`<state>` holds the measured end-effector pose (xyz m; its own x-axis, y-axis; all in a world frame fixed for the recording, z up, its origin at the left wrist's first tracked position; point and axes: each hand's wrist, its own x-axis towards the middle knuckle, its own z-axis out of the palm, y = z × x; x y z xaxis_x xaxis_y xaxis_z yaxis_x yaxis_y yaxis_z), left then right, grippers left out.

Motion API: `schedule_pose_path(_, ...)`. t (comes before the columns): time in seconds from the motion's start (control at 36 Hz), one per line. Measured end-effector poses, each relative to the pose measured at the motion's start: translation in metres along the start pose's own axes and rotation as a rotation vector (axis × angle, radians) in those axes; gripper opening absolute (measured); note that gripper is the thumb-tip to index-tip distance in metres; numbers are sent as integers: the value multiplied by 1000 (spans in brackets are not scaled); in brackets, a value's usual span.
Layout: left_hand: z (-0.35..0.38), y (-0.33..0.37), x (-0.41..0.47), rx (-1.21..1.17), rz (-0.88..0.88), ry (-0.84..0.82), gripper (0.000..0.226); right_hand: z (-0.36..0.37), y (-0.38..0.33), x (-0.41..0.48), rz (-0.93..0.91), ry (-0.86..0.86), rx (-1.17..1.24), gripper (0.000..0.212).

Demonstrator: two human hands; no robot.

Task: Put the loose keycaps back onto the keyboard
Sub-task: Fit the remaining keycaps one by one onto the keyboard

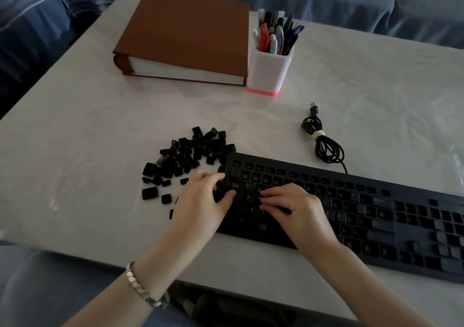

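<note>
Head view. Presses the straight, close-set fingers [272, 197] of the right hand [298, 211] flat onto the letter rows near the left end of the black keyboard [364, 216]. Curls the left hand [200, 201] at that same end, thumb on top, fingertips bent over the edge; cannot tell whether bracing the board or pinching a cap.

Has a few lettered caps seated between the two hands, with the rows running away to the right of the right hand looking mostly bare.

Has the loose keycaps [185, 155] heaped just beyond the left knuckles and strewn to that hand's left on the white table [75, 150], the nearest ones close against the keyboard's far corner.

Beyond the right hand: the keyboard's cable [326, 145], bundled and tied, plug lying free. Well beyond both hands: a brown binder [185, 32] lying flat, and a white pen holder [270, 67] packed with pens just beside its right edge.

Wears a silver bracelet [140, 286] on the left wrist.
</note>
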<state>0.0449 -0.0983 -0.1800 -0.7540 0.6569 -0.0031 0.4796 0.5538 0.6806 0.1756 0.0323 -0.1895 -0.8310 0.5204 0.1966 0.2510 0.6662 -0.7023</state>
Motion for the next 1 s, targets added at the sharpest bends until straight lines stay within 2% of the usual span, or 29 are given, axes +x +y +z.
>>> schedule_pose_path(0.31, 3, 0, -1, -4, -4, 4, 45, 6, 1, -6, -5, 59, 3, 14)
schedule_pose_path(0.44, 4, 0, -1, -6, -8, 9, 45, 7, -1, -5, -76, 69, -91, 13)
schedule_pose_path(0.61, 5, 0, -2, -15, -27, 17, 45, 12, 1, -1, -90, 106, -93, 13)
schedule_pose_path(0.81, 6, 0, -2, -20, -19, 26, 45, 9, 5, -3, -325, 59, -227, 16)
schedule_pose_path(1.0, 7, 3, -3, -12, -35, 39, 45, 7, 19, -11, -424, 21, -315, 23)
